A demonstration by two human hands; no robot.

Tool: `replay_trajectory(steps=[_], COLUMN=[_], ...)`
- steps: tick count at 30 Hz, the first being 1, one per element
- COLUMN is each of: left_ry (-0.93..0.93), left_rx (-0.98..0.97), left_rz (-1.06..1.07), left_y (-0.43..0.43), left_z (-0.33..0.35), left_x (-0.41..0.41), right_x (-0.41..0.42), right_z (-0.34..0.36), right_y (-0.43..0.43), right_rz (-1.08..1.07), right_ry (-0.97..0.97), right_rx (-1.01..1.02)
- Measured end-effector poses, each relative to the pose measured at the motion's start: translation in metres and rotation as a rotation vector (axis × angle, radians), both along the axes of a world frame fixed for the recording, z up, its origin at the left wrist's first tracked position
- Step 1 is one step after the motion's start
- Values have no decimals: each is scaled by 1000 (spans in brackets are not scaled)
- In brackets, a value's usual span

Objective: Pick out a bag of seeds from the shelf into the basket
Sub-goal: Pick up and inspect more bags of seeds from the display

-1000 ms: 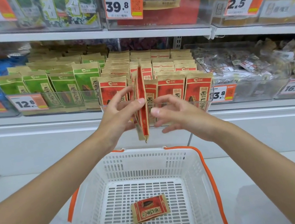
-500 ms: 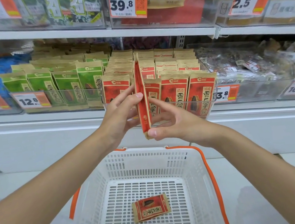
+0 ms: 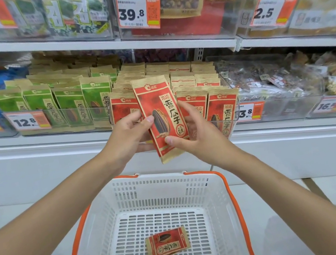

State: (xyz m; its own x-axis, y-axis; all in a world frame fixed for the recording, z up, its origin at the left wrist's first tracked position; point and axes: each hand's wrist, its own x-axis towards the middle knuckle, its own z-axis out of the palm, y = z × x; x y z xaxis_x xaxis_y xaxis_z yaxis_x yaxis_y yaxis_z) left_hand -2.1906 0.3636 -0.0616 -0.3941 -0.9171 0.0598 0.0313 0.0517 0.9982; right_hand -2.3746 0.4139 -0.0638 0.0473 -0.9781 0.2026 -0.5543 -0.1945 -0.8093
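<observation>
Head view: I am pinching a red bag of seeds [image 3: 162, 117] upright by its side edges, left hand [image 3: 127, 137] and right hand [image 3: 199, 136], at twelve o'clock from the basket [image 3: 161, 184]. It is looking light, crinkly, likely slippery.

The red seed bag [image 3: 162, 117], kraft-edged with a dark sunflower seed and Chinese lettering on its face, is held nearly upright, front to the camera, above the far rim of the basket [image 3: 150, 188], pinched between the left hand [image 3: 126, 137] and right hand [image 3: 199, 135]. The basket is white slotted plastic with orange handles, and a second red bag [image 3: 167, 243] lies flat on its floor. Beyond the basket, the shelf [image 3: 31, 139] carries rows of matching red bags [image 3: 223, 107]
</observation>
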Motion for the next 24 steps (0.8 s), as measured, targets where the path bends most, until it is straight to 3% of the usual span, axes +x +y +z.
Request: replay_trajectory(steps=[8,13,19,24], left_ry=[-137,-142,-566,-920], left_rx=[-153,-305,-602,-653], left_rz=[-110,-25,246,152], left_y=[-3,-21,-77,-113], left_z=[-2,17,44,43], left_x=[-5,-4,15,20], right_x=[-10,-10,-23,-22], right_z=[14,36,90,99], right_y=[-10,-22,-60,-114], right_rz=[-48,-15,-142,-155], right_ry=[-106,-7,-105,-80], right_rx=[-129,-271,-466,-471])
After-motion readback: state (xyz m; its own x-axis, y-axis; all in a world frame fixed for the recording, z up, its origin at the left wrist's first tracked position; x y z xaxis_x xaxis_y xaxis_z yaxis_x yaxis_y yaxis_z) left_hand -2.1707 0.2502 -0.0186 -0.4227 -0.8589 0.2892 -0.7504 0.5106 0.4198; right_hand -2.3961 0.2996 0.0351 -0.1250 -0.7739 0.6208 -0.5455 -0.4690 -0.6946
